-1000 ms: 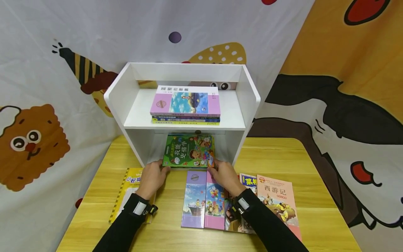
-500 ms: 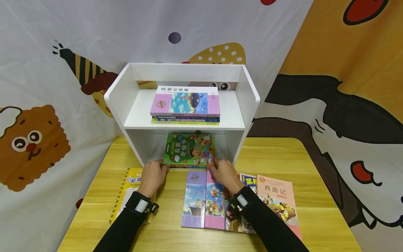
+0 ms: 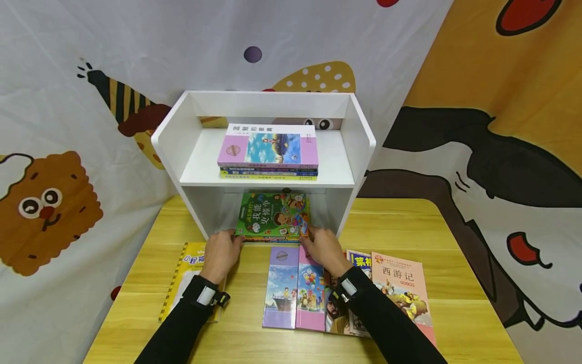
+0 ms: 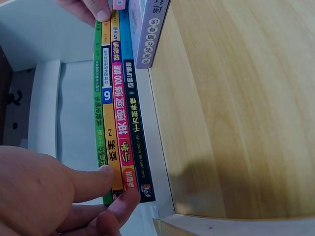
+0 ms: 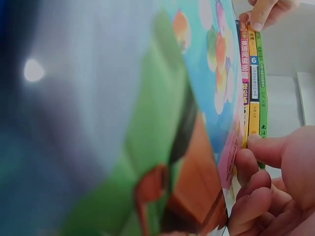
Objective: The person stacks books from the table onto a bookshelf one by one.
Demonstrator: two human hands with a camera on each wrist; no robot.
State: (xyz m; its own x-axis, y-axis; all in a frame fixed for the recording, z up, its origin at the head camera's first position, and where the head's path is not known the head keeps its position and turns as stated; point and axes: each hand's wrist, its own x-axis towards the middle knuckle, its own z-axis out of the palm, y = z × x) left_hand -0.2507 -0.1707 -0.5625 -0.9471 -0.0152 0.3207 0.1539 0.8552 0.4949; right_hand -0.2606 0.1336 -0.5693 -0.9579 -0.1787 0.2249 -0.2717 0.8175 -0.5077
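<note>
A stack of several books lies flat in the lower compartment of a white shelf (image 3: 191, 202), with a green picture book (image 3: 259, 217) on top. In the left wrist view its spines are nearly flush: green, orange, a pink-and-yellow spine (image 4: 119, 105) and a dark blue one (image 4: 138, 128). My left hand (image 3: 221, 257) grips the stack's left front corner, its thumb (image 4: 93, 183) on the spines and fingers curled at the end. At the right front corner my right hand (image 3: 325, 253) pinches the stack, thumb (image 5: 268, 150) against the orange spine.
A pile topped by a pink book (image 3: 268, 149) lies on the upper shelf. Before the shelf, purple (image 3: 279, 288), pink (image 3: 310, 293) and peach (image 3: 402, 293) books lie on the wooden table (image 3: 245, 308) with others. A yellow book (image 3: 191, 263) lies left, partly under my left forearm.
The green book has slid slightly back into the compartment, so coloured spines show beneath its front edge. Both hands stay at the stack's front corners, shifted slightly.
</note>
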